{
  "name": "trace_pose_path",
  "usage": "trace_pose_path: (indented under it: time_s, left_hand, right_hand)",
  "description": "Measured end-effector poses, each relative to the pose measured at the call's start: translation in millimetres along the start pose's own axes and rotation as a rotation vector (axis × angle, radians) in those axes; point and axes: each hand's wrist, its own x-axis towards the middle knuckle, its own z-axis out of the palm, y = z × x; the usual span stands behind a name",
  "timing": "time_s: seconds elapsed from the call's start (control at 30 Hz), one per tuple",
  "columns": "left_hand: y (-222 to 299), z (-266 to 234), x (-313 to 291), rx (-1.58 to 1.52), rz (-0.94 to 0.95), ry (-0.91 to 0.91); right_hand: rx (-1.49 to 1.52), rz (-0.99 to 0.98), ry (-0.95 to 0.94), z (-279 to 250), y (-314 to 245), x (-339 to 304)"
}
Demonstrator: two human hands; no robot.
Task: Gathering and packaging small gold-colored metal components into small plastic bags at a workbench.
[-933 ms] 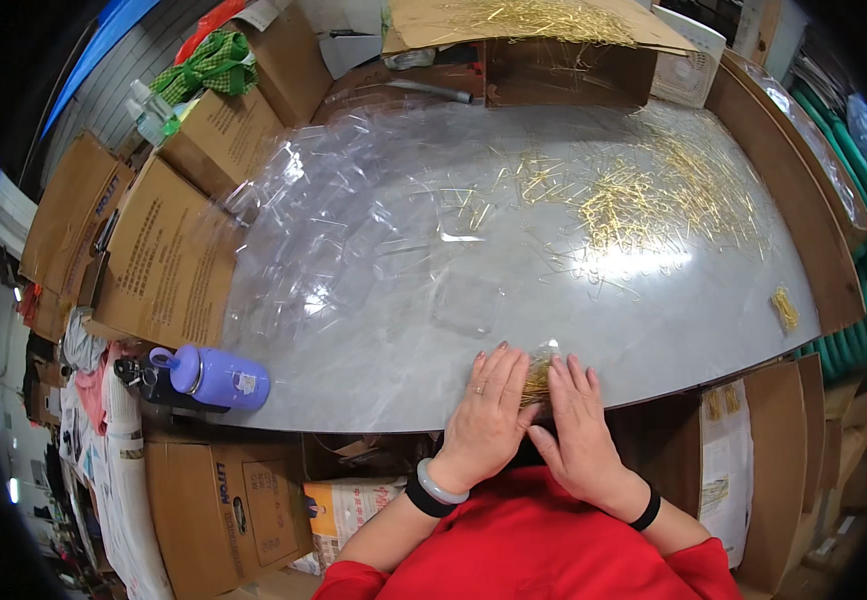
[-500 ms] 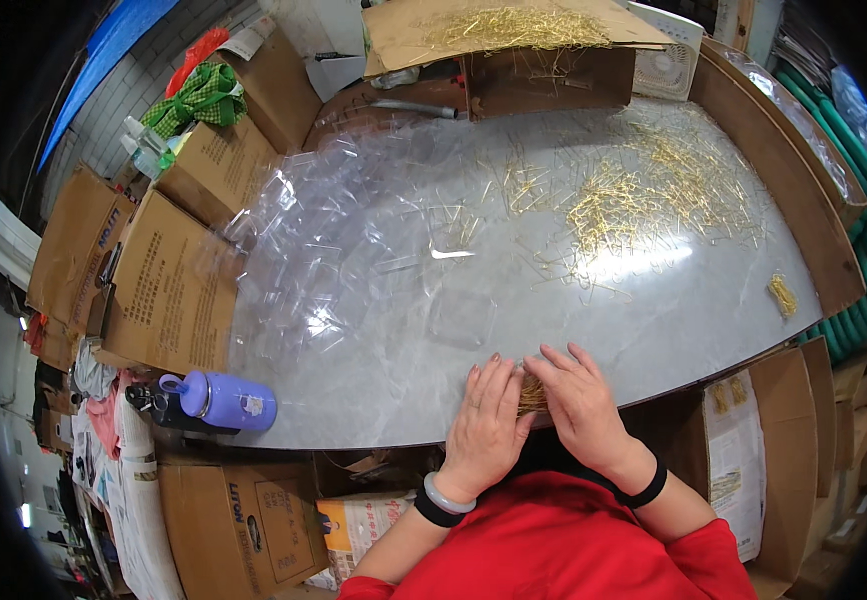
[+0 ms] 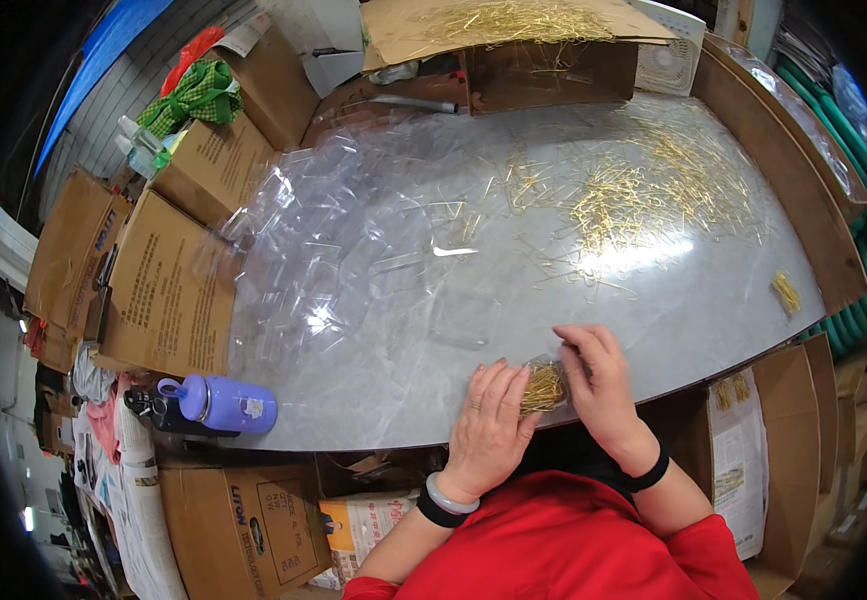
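Note:
A small clear plastic box [image 3: 560,372] packed with gold-coloured wire hooks [image 3: 544,391] lies at the table's near edge between my hands. My left hand [image 3: 489,420] holds it from the left, its fingers along the side and its thumb by the lower edge. On the other side is my right hand [image 3: 604,395], fingers bent and apart, with the thumb close to the box's right side. Beyond them, a loose heap of gold wire hooks [image 3: 614,205] spreads over the grey table [image 3: 384,400]. Many clear plastic boxes [image 3: 319,235] are piled at the left.
A purple bottle [image 3: 239,404] stands at the near left edge, beside cardboard boxes [image 3: 174,290]. A cardboard sheet [image 3: 404,40] with more hooks is at the back. One small bundle of hooks [image 3: 786,293] lies far right. An open carton [image 3: 784,450] stands below the right edge.
My right hand has drawn off to the right and its fingers have lifted, so the filled box shows more. My left hand stays almost where it was.

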Motion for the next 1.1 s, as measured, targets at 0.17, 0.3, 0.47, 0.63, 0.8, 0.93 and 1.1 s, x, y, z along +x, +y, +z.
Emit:
trace_pose_path:
  time_s: [0.17,0.3,0.47,0.63,0.8,0.93,1.1]
  left_hand:
    - [-2,2,-3,0.011,-0.020,0.034]
    - [-4,5,-1,0.035,-0.017,0.044]
    - [-4,7,-3,0.057,-0.006,0.041]
    - [-3,6,-3,0.078,-0.009,0.043]
    - [-4,6,-3,0.085,0.006,0.016]
    - [-3,6,-3,0.073,-0.010,0.020]
    - [-3,6,-2,0.086,-0.005,0.005]
  right_hand:
    - [-0.150,-0.058,-0.105,-18,-9,-21]
    - [-0.191,-0.225,-0.040,-3,-10,-26]
    - [-0.133,-0.138,-0.029,-1,-8,-24]
    - [-0.025,-0.136,-0.090,-5,-4,-20]
    - [0.003,-0.023,0.065,2,-10,-17]
    - [-0.033,-0.082,-0.054,-2,0,-20]
    - [0.008,-0.008,-0.046,-1,4,-1]
